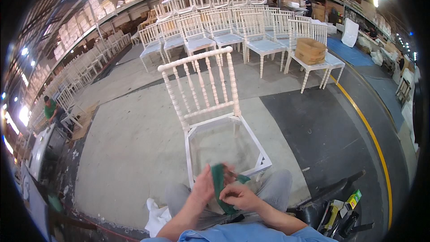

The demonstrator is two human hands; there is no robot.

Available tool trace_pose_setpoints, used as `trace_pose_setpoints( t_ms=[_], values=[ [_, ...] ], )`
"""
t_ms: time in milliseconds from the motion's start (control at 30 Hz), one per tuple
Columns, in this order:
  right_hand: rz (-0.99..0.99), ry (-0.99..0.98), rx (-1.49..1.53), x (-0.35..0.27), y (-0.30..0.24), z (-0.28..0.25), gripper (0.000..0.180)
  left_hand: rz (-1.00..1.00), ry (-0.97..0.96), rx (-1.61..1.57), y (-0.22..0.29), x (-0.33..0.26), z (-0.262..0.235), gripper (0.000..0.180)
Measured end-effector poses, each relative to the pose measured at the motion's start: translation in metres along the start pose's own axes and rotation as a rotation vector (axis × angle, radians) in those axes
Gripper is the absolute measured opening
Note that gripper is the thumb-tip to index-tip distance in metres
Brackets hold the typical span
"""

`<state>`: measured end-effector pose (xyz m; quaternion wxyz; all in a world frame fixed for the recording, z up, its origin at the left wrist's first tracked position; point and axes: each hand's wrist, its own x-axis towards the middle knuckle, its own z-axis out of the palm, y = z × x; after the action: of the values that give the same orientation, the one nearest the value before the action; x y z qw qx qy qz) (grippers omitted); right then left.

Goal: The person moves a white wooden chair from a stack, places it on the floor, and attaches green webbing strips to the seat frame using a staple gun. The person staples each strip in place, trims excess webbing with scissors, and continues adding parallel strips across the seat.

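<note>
A green strip (217, 181), limp like cloth or abrasive paper, is held upright in front of me, over my lap. My left hand (204, 186) is closed round its upper part, with the fingertips smeared by motion. Close by, my right hand (240, 196) has its fingers curled and pinched at the strip's lower part. Just beyond both hands stands a cream-white wooden chair (209, 87) with turned spindles in its back. Its seat is an open frame (189, 152) with corner braces and no seat panel. Neither hand visibly grips the chair.
Rows of similar pale chairs (255, 45) fill the back, one bearing a brown carton (310, 50). At my lower right lie hand tools (331, 215) and a green-yellow box (354, 199). White cloth (156, 215) lies by my left leg. A person (51, 109) in green sits far left.
</note>
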<state>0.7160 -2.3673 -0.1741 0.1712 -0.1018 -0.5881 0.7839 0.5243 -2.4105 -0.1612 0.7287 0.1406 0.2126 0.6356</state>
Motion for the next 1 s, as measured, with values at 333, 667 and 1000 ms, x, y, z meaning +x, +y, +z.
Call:
trace_pose_setpoints(
  t_ms=[333, 667, 1000],
  values=[
    [0.217, 0.06, -1.033, 0.061, 0.063, -0.077, 0.055, 0.361, 0.571, 0.182, 0.057, -0.026, -0.007, 0.042],
    [0.476, -0.22, -1.438, 0.09, 0.114, -0.125, 0.062, 0.067, 0.442, 0.277, -0.053, -0.042, -0.006, 0.052],
    [0.443, -0.278, -1.396, 0.052, 0.115, -0.137, 0.053, 0.099, 0.241, 0.531, -0.049, -0.016, 0.035, 0.05]
  ],
)
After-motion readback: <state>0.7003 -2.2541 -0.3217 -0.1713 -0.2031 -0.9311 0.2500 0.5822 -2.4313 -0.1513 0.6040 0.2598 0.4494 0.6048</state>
